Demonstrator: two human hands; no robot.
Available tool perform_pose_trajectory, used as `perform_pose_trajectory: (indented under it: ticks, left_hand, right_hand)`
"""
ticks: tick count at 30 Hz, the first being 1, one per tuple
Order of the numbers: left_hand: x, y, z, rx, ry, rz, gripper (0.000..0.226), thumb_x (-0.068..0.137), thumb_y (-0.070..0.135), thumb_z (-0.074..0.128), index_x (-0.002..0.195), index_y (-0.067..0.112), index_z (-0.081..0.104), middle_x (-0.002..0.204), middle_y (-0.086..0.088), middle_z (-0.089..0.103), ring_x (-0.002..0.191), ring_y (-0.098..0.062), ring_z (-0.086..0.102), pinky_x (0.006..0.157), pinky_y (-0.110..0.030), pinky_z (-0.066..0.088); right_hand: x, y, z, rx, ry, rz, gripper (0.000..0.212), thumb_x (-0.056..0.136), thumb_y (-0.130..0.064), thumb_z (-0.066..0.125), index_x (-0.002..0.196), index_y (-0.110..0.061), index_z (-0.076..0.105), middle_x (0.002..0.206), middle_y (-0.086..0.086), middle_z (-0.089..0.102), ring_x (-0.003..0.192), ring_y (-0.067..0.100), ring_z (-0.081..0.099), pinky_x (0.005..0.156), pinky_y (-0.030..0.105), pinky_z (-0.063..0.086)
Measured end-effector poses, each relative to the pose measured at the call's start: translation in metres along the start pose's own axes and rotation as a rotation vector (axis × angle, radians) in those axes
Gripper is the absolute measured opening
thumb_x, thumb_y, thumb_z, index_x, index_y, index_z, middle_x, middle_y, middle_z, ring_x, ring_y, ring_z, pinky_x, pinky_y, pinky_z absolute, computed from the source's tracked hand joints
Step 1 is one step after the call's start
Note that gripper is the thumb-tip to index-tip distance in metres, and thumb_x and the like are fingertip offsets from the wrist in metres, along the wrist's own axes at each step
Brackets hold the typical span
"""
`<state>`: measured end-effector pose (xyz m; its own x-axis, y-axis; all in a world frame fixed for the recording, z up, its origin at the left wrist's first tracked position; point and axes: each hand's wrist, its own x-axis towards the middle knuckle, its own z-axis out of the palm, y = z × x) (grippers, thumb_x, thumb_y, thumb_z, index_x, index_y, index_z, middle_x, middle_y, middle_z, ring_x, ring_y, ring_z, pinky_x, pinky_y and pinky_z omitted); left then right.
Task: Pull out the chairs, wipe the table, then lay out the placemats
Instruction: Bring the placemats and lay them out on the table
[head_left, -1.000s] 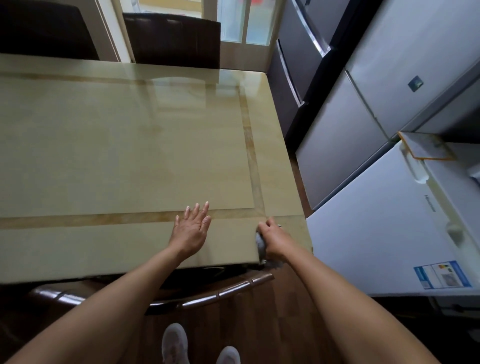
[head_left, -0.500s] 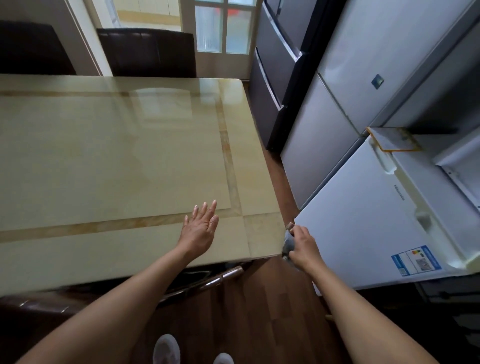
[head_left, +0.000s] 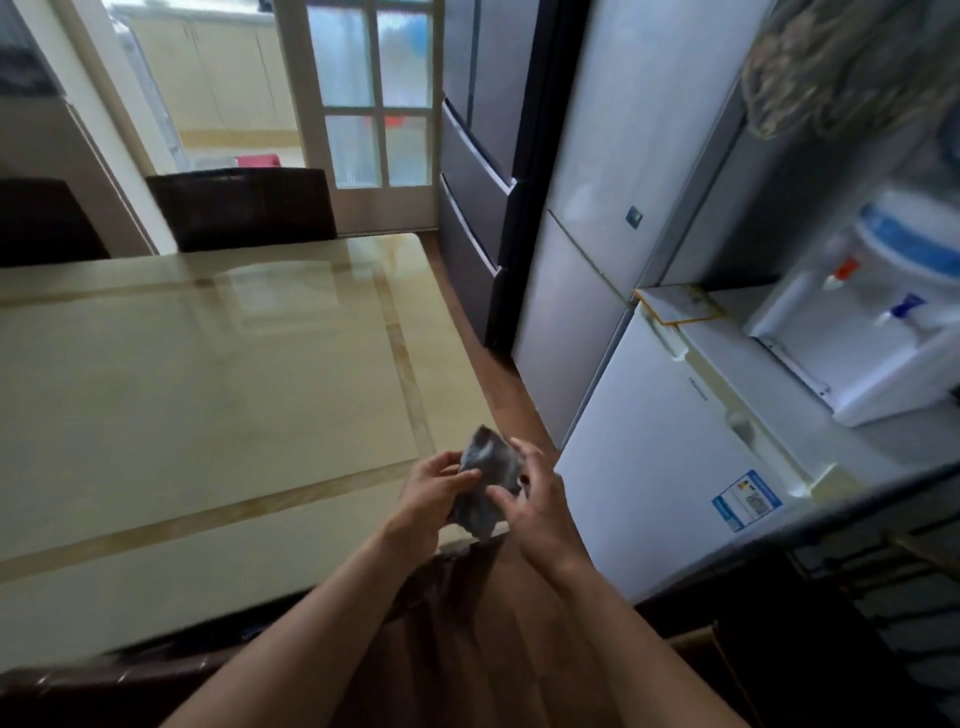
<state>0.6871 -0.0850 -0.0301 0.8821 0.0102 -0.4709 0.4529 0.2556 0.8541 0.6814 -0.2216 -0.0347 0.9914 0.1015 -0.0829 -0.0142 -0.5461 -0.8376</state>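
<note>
A glossy beige table (head_left: 208, 405) with tan inlay stripes fills the left of the view. Above its near right corner both hands hold a crumpled grey cloth (head_left: 485, 470). My left hand (head_left: 434, 493) pinches the cloth's left side between thumb and fingers. My right hand (head_left: 530, 499) grips it from the right, fingers curled round the lower part. A dark chair back (head_left: 241, 208) stands at the table's far side, and another dark chair back (head_left: 47, 221) is at the far left. A chair's dark curved top edge (head_left: 119, 675) shows below the table's near edge.
Two grey fridges (head_left: 597, 208) line the right wall. A low white freezer (head_left: 670, 452) stands close to the table's right corner, leaving a narrow strip of wooden floor (head_left: 498, 364). A water dispenser (head_left: 872, 312) sits on top. A glass-paned door (head_left: 374, 104) is at the back.
My left hand left the table top and joined my right hand on the cloth, which rose from the table's corner edge. The view tilted up and turned right.
</note>
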Motion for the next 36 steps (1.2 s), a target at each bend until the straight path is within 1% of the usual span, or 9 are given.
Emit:
perform_pose_trajectory:
  ticks: [4,8,10,12,15,19,25,32,36]
  left_hand:
    - [-0.027,-0.008,0.013,-0.055,-0.144,-0.028,0.014,0.089,-0.003,0.053,0.094,0.007,0.061,0.073,-0.003,0.071,0.059,-0.012,0.068,0.051,-0.026,0.055]
    - [-0.058,-0.027,0.038,-0.008,-0.301,-0.052,0.014,0.09,-0.003,0.051,0.097,0.006,0.06,0.078,-0.008,0.069,0.061,-0.014,0.068,0.056,-0.026,0.055]
    - [-0.074,-0.04,0.052,-0.002,-0.365,-0.078,0.015,0.09,-0.003,0.051,0.097,0.005,0.061,0.079,-0.01,0.069,0.062,-0.016,0.068,0.056,-0.027,0.056]
    - [-0.086,-0.052,0.064,0.017,-0.429,-0.113,0.021,0.09,-0.003,0.05,0.107,0.003,0.061,0.087,-0.013,0.072,0.074,-0.022,0.07,0.063,-0.031,0.058]
    - [-0.115,-0.076,0.092,0.091,-0.532,-0.179,0.032,0.089,-0.002,0.053,0.121,0.002,0.057,0.111,-0.02,0.066,0.101,-0.034,0.063,0.079,-0.041,0.056]
    - [-0.159,-0.105,0.14,0.13,-0.667,-0.23,0.024,0.09,-0.007,0.05,0.107,0.004,0.062,0.088,-0.01,0.073,0.074,-0.02,0.072,0.058,-0.031,0.058]
    - [-0.228,-0.154,0.227,0.303,-0.839,-0.213,0.028,0.09,-0.004,0.052,0.117,0.002,0.057,0.094,-0.01,0.066,0.085,-0.023,0.064,0.062,-0.026,0.059]
    - [-0.306,-0.23,0.317,0.465,-0.94,-0.262,0.031,0.092,-0.001,0.049,0.122,0.005,0.055,0.113,-0.018,0.063,0.094,-0.026,0.063,0.073,-0.03,0.054]
    - [-0.341,-0.274,0.372,0.487,-0.91,-0.287,0.029,0.093,-0.002,0.047,0.119,0.005,0.057,0.102,-0.014,0.065,0.086,-0.023,0.063,0.073,-0.032,0.054]
  right_hand:
    - [-0.037,-0.002,-0.015,0.276,0.079,0.274,0.058,0.087,-0.016,0.067,0.139,-0.016,0.04,0.136,0.0,0.05,0.123,0.016,0.051,0.099,0.028,0.046]
    - [-0.088,0.003,-0.031,0.357,0.283,0.338,0.045,0.085,-0.004,0.066,0.127,-0.011,0.05,0.125,0.009,0.06,0.112,0.024,0.06,0.089,0.027,0.052]
    - [-0.114,0.007,-0.038,0.37,0.421,0.362,0.037,0.082,0.001,0.067,0.115,-0.011,0.056,0.117,0.01,0.064,0.106,0.025,0.063,0.091,0.033,0.054]
    - [-0.139,0.012,-0.045,0.387,0.544,0.365,0.033,0.078,0.004,0.069,0.102,-0.015,0.058,0.105,0.008,0.066,0.099,0.023,0.064,0.089,0.034,0.055]
    - [-0.192,0.027,-0.061,0.399,0.682,0.413,0.031,0.078,0.003,0.068,0.1,-0.016,0.059,0.1,0.005,0.064,0.094,0.017,0.062,0.079,0.019,0.053]
    - [-0.257,0.048,-0.092,0.34,0.834,0.475,0.028,0.08,-0.002,0.067,0.105,-0.014,0.062,0.102,0.001,0.065,0.097,0.013,0.061,0.087,0.025,0.053]
    - [-0.356,0.082,-0.149,0.288,1.048,0.578,0.026,0.085,-0.009,0.065,0.108,-0.021,0.06,0.095,-0.015,0.056,0.098,0.007,0.056,0.091,0.028,0.051]
    - [-0.466,0.145,-0.204,0.312,1.147,0.653,0.027,0.086,-0.007,0.062,0.109,-0.02,0.058,0.104,-0.004,0.062,0.101,0.011,0.059,0.088,0.029,0.052]
    - [-0.514,0.189,-0.244,0.308,1.142,0.669,0.028,0.083,-0.003,0.063,0.107,-0.016,0.06,0.1,-0.001,0.064,0.098,0.014,0.061,0.085,0.029,0.052]
